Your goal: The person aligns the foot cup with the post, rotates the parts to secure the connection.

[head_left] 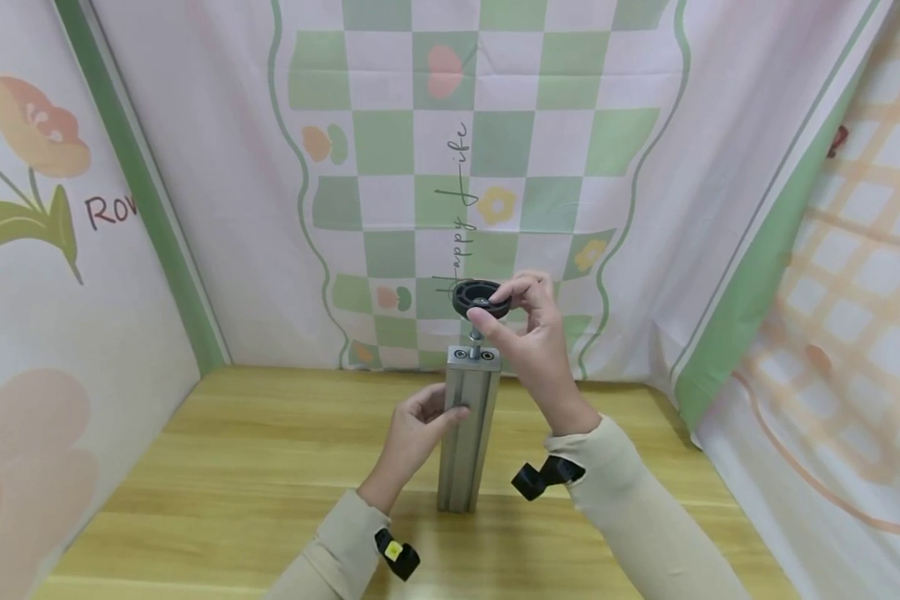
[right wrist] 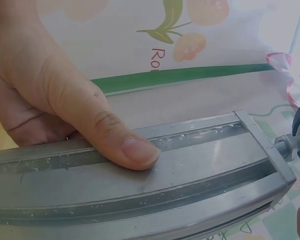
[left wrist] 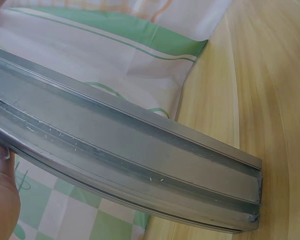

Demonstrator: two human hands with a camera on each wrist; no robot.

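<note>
At table (head_left: 270,450): one metal post (head_left: 462,454), left hand (head_left: 415,429) gripping; atop, one black disc (head_left: 462,303), right hand (head_left: 537,346) pinching.

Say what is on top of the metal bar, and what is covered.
A plate with a bolt rising to a black disc pinched by the right hand. The plate hides the top end of the metal bar.

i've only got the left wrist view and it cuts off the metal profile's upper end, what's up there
Observer: A black round piece sits above the upper end of the metal profile.
Operator: is anyone holding that piece
Observer: Yes, the right hand grips it between thumb and fingers.
Operator: how does it join the profile
Observer: By a metal bolt sticking out of the profile's end; the right wrist view shows its thread.
</note>
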